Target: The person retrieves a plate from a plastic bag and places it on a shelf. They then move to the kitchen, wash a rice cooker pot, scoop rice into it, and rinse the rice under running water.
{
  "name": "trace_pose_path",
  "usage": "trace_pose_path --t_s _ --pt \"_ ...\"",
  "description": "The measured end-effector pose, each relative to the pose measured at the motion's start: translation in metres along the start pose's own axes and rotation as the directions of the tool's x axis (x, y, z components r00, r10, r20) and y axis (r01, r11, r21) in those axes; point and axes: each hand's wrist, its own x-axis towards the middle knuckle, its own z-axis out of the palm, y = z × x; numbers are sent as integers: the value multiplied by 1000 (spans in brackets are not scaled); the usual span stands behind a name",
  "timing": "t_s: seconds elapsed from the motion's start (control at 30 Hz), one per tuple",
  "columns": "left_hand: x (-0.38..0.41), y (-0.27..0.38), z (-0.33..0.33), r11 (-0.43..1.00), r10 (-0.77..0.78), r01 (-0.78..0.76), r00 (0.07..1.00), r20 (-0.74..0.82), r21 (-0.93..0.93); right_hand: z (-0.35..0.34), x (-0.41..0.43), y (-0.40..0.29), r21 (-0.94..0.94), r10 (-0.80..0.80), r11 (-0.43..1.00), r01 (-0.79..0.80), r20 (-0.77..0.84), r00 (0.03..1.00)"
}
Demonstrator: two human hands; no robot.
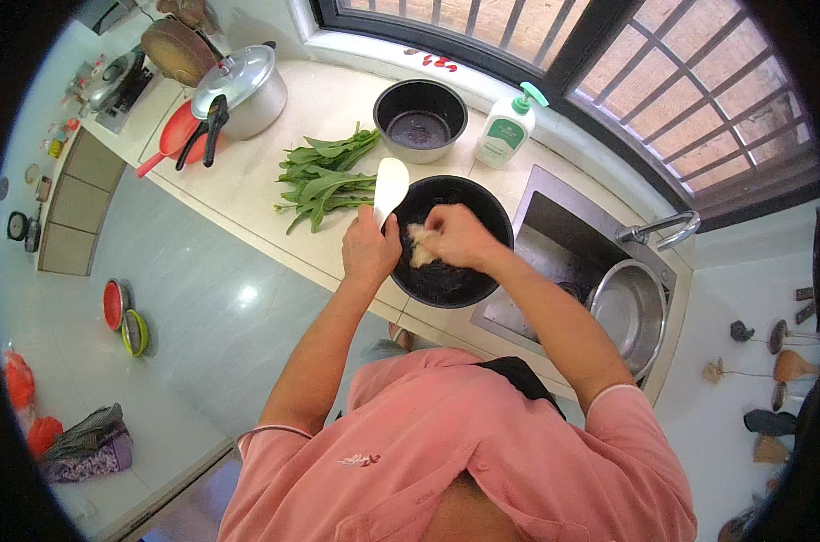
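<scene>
My left hand (370,249) grips a white plastic rice paddle (391,184) by its lower part, blade pointing up. The paddle stands over the left rim of a black round pan (454,290) on the counter. My right hand (462,236) reaches into that pan from the right. Its fingers pinch a pale beige scrubbing piece, a loofah or cloth (421,256); which of the two I cannot tell. Left of the pan lies a bunch of leafy greens (328,183). Behind it stands a smaller dark-lined pot (420,125).
A soap pump bottle (506,135) stands behind the pan. To the right, the steel sink (542,234) has a faucet (660,229) and holds a metal basin (630,308). A pressure cooker (247,88) and a red plastic strainer (179,135) sit farther left along the counter.
</scene>
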Motion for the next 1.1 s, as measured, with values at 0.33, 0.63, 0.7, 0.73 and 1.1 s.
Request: trace_pose_path --t_s 0.33,0.63,0.7,0.73,1.1 --pt "-28 21 -28 1000 -22 21 975 -220 -7 11 -26 9 -609 -120 788 84 -19 993" --pt "-49 12 -12 999 -46 43 995 -93 -27 -2 -51 34 -473 -321 849 236 -108 941" --pt "-53 13 -13 998 -27 21 995 -92 -66 -24 -82 33 -342 -308 916 208 -270 912" --pt "-55 15 -15 988 -54 43 996 -72 -146 -31 -95 45 -206 -302 949 240 -358 884" --pt "-67 126 12 901 14 105 963 270 -421 -218 -359 277 654 643 724 218 -755 131"
